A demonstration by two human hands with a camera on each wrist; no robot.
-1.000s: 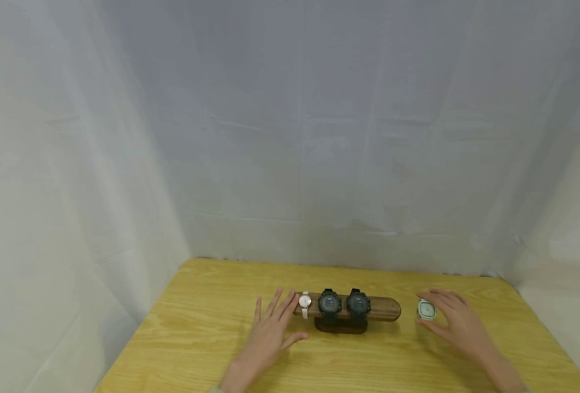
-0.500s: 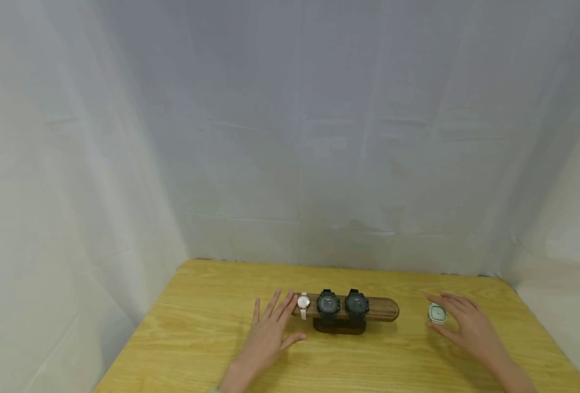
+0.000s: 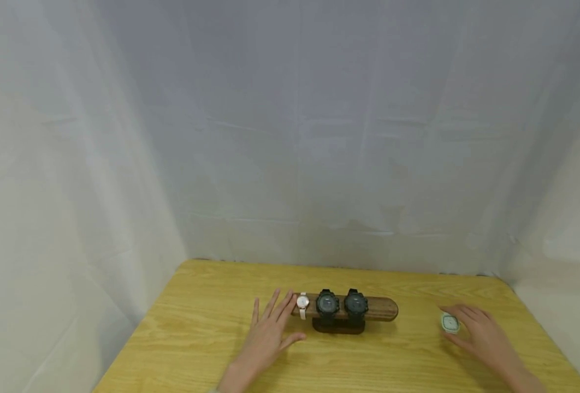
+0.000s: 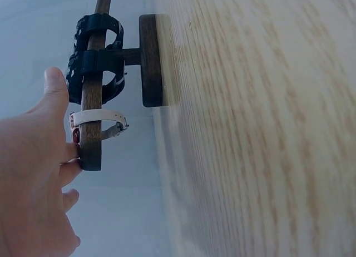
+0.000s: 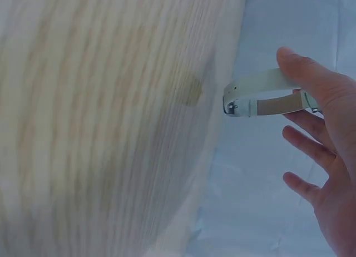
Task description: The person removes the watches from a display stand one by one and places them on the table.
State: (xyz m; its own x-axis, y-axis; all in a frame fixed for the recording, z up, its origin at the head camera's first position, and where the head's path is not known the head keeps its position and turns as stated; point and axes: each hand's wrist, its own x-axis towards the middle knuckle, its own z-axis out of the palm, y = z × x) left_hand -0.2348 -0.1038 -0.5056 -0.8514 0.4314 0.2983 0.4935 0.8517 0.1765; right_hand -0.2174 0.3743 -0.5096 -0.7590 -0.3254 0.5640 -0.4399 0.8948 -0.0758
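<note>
A dark wooden watch stand (image 3: pixel 382 309) carries three watches on its bar. At its left end sits a small watch with a white strap (image 3: pixel 302 302), and beside it are two bulky black watches (image 3: pixel 327 303) (image 3: pixel 356 304). My left hand (image 3: pixel 264 339) has its fingers spread, with fingertips at the bar's left end; the left wrist view shows them against the bar's tip (image 4: pixel 90 157). Well to the right of the stand, my right hand (image 3: pixel 484 339) pinches a pale green watch (image 3: pixel 450 323) between thumb and fingers. Its buckled strap (image 5: pixel 258 84) forms a loop over the table in the right wrist view.
The stand's dark base (image 3: pixel 338 326) rests on a yellow wood-grain table (image 3: pixel 211 305). White cloth (image 3: pixel 290 164) hangs behind the table and along both sides.
My right hand has moved to the right and toward the near side with the pale green watch, away from the stand. The left hand has stayed at the bar's end.
</note>
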